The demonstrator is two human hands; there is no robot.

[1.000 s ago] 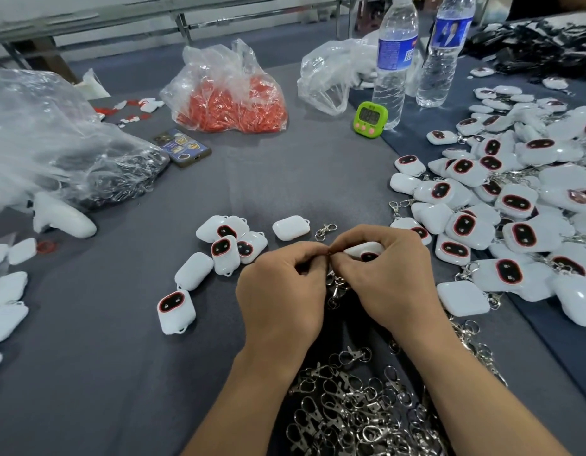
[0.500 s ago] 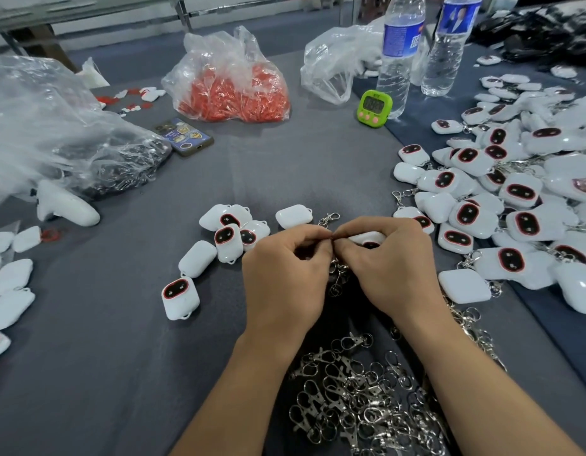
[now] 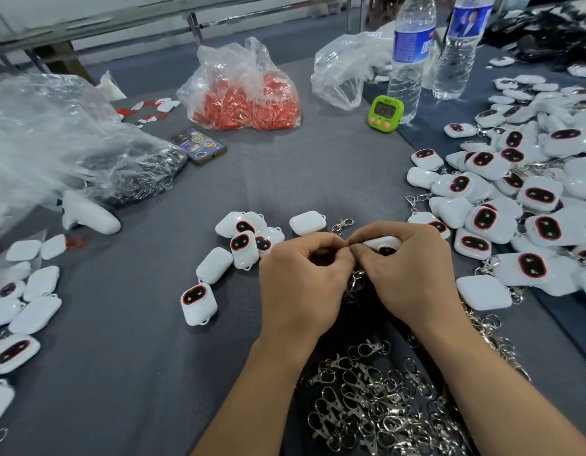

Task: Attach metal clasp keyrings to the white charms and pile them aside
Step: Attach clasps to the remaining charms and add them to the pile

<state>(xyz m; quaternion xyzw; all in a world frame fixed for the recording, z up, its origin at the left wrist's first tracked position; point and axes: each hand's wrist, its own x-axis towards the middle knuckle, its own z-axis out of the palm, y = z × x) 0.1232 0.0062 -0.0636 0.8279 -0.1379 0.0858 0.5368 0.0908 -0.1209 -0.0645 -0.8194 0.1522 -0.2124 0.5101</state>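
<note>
Head view: the only view given; all lines below are read from it.
Left hand (image 3: pixel 301 278): the fingers are curled in tight, and thumb and forefinger tips are pressed together where both hands meet. The top of the clasp keyring appears to be pinched there, though the contact itself is hidden.
Right hand (image 3: pixel 406 271): the fingers are curled round a white charm, and the thumb and forefinger tips are set against those of the left hand.
White charm (image 3: pixel 383 245): it is held just above the middle of the table, with its red-rimmed dark face showing beyond the right knuckles.
Clasp keyring (image 3: pixel 355 281): it is seen hanging below the gap between the two hands, with its upper end covered by fingertips.
Heap of keyrings (image 3: pixel 383 406): it is spread on a dark patch between the forearms, near the bottom edge.
Finished pile (image 3: pixel 531 205): many charms are heaped on the right side, with metal clasps visible among them.
Small cluster of charms (image 3: pixel 242 245): it lies just left of the left hand, some faces up, some down.
Single charm (image 3: pixel 307 222): it lies face-down just beyond the hands, with a loose clasp (image 3: pixel 342 224) beside it.
Table (image 3: pixel 120 373): it is covered in grey cloth.
Far side: a bag of red parts (image 3: pixel 248 97), a green timer (image 3: pixel 386 114) and two water bottles (image 3: pixel 410 54) are seen standing there.
Left side: a crumpled clear plastic bag (image 3: pixel 54 136) is seen there, with a phone (image 3: pixel 198 145) near it.
</note>
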